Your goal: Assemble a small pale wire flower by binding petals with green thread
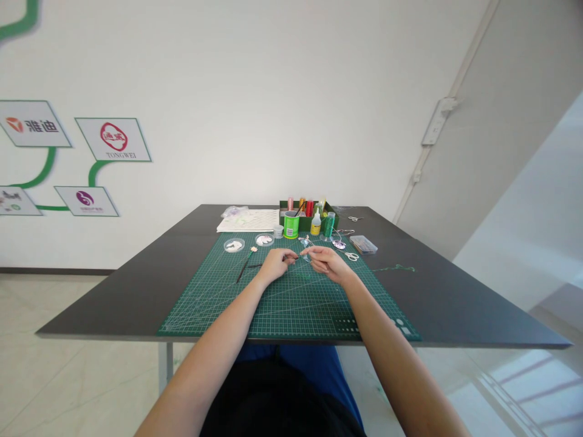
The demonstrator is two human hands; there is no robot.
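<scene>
One green cutting mat lies nearest on the dark worktop; over it the left hand and right hand meet almost fingertip to fingertip, with a tiny bluish piece between them; the right grip looks pinched nearly closed on it; the left grip is curled, and I cannot tell whether it has hold too; bringing both hands together probably steadies so slight a thing; to the left lies a flower-tipped stick, pale head pointing away, perhaps to spare it rubbing; at right rest white-handled scissors; farther on, two shallow dishes, a green tin, a white-capped bottle and a green tube; the last three hinder a straight reach to the dark green box behind.
</scene>
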